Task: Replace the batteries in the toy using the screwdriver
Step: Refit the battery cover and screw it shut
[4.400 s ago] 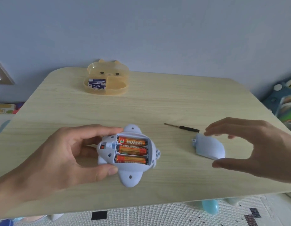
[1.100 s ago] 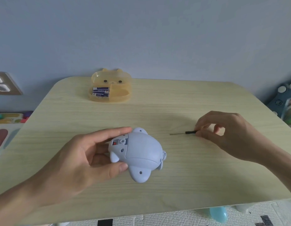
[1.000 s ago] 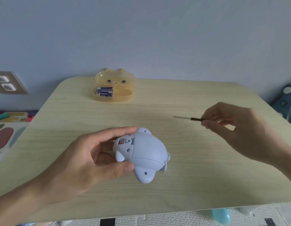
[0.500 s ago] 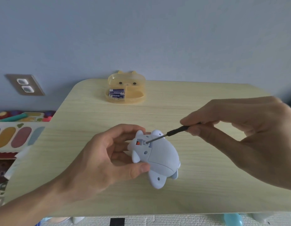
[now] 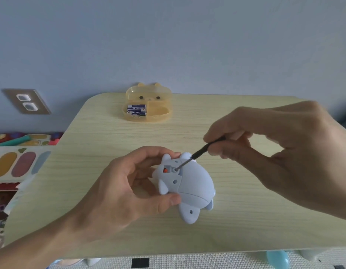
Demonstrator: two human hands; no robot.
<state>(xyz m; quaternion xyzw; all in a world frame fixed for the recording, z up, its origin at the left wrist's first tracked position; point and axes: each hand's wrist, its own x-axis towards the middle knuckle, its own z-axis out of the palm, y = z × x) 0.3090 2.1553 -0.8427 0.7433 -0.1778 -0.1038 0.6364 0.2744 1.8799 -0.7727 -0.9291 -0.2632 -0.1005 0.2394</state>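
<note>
Left hand (image 5: 117, 193) is gripping the blue toy (image 5: 189, 187) while right hand (image 5: 281, 152) is pinching the screwdriver (image 5: 195, 154), tip sitting in the screw hole.

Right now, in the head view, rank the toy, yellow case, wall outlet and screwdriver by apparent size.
1. toy, nearest the camera.
2. yellow case.
3. wall outlet, nearly alike.
4. screwdriver, partly hidden.

Open tabletop (image 5: 187, 133) between toy (image 5: 194, 183) and box (image 5: 160, 115)
</note>
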